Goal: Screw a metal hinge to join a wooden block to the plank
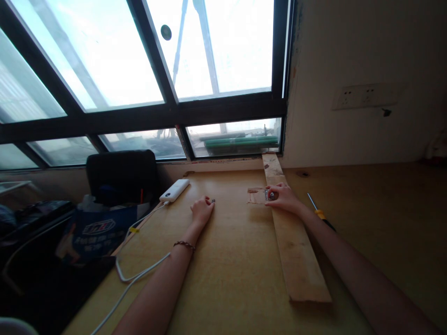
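My left hand [201,210] rests low over the tabletop, fingers closed in a pinch. A tiny dark metal piece [213,200], perhaps a screw, shows at its fingertips. Over the long wooden plank [300,260], my right hand [282,197] is closed on a small metal fitting [268,194] with holes in it. That fitting sits at the end of a short wood piece [255,196], which juts out left from the plank. The fingers partly hide the fitting, so its exact kind cannot be made out. A screwdriver [319,213] with a yellow and black handle lies right of my right forearm.
A white power bank [174,190] with a white cable [139,276] lies along the left edge of the wooden table [237,270]. Beyond that edge stand a black chair [122,172] and a blue bag [101,232]. Windows and a wall border the far side.
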Demonstrator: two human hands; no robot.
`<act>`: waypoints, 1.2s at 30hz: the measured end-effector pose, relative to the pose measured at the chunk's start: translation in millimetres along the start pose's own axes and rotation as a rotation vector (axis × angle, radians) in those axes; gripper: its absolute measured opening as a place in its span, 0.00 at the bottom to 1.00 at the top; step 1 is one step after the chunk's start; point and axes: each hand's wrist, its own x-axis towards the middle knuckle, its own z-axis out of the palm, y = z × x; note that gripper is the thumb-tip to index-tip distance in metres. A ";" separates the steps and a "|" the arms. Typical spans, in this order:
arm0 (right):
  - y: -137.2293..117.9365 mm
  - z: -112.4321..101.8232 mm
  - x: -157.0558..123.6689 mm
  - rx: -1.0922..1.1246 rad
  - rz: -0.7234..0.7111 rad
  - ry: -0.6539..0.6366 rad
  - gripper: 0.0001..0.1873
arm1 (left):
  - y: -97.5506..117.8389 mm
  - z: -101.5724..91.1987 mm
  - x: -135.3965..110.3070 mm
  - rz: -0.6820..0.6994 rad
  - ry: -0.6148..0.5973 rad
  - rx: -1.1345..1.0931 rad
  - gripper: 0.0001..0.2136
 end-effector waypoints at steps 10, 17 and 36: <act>0.8 0.4 0.5 -0.001 -0.008 0.008 0.12 | 11.5 -8.9 -9.9 0.106 0.173 -0.007 0.16; 3.2 1.9 0.6 -0.006 -0.023 0.015 0.12 | 88.9 9.9 -64.0 0.229 -0.155 -0.963 0.21; 6.1 -0.6 0.2 0.098 -0.028 0.004 0.06 | 43.0 -2.7 -14.6 -0.209 0.322 -1.253 0.16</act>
